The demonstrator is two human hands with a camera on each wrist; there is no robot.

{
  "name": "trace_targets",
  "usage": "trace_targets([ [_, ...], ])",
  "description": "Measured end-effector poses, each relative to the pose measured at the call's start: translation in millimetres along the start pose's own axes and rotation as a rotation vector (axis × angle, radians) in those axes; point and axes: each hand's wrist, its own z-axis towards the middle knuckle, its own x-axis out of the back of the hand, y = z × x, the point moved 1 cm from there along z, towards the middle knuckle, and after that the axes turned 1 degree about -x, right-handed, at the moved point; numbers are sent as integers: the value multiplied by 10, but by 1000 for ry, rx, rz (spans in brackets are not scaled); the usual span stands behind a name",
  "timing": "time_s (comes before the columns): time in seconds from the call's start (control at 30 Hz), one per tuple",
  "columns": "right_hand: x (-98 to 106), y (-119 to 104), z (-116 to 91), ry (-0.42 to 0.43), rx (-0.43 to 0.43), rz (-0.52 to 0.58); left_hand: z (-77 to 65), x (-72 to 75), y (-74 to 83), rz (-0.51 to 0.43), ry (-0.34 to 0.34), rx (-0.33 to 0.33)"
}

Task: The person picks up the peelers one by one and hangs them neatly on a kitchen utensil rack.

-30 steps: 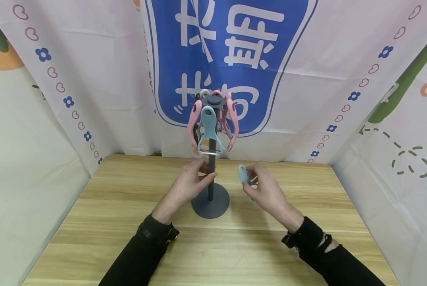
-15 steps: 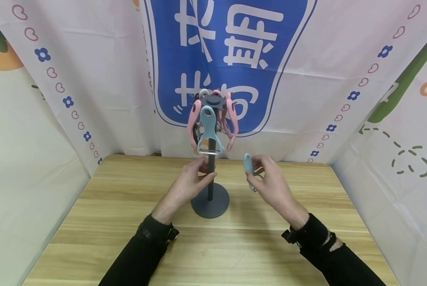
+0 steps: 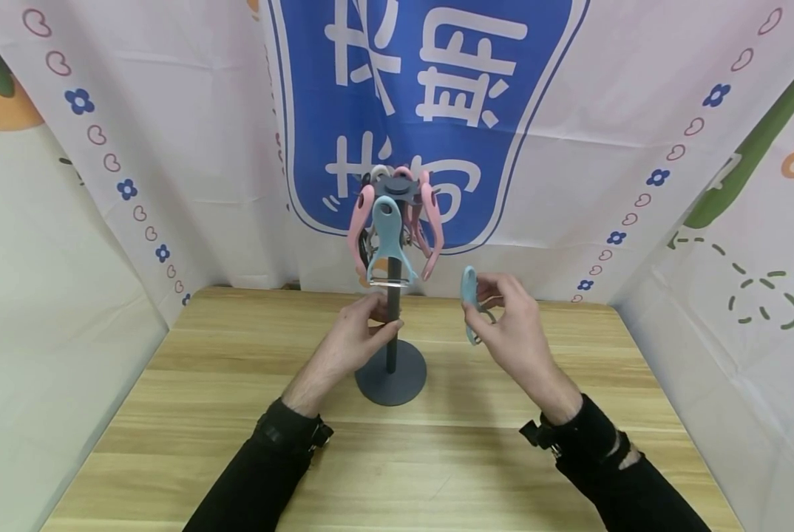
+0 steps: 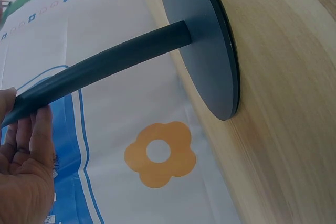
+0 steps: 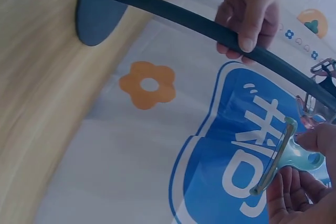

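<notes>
A dark grey stand has a round base (image 3: pixel 389 389) on the wooden table and an upright pole (image 4: pixel 110 66). My left hand (image 3: pixel 352 336) grips this pole between thumb and fingers, below the hanging peelers. Off to the right, my right hand (image 3: pixel 511 318) pinches a light blue Y-shaped peeler (image 5: pixel 300 157), raised above the table and apart from the stand. Its metal blade shows in the right wrist view. Around the stand's top hang a light blue peeler (image 3: pixel 389 229), pink peelers (image 3: pixel 432 222) and a partly hidden white one.
The wooden table (image 3: pixel 237 443) has its back edge just behind the stand. Behind it rises a white cloth (image 3: pixel 204 148) printed with a large blue sign. More printed cloth closes both sides.
My right hand has moved up and slightly to the right, away from the stand, with the blue peeler in it. My left hand has stayed on the pole.
</notes>
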Motion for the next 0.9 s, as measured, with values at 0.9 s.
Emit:
trace_targets([
  [0.9, 192, -679, 187, 141, 68, 79, -6, -1, 1, -10, -1, -1],
])
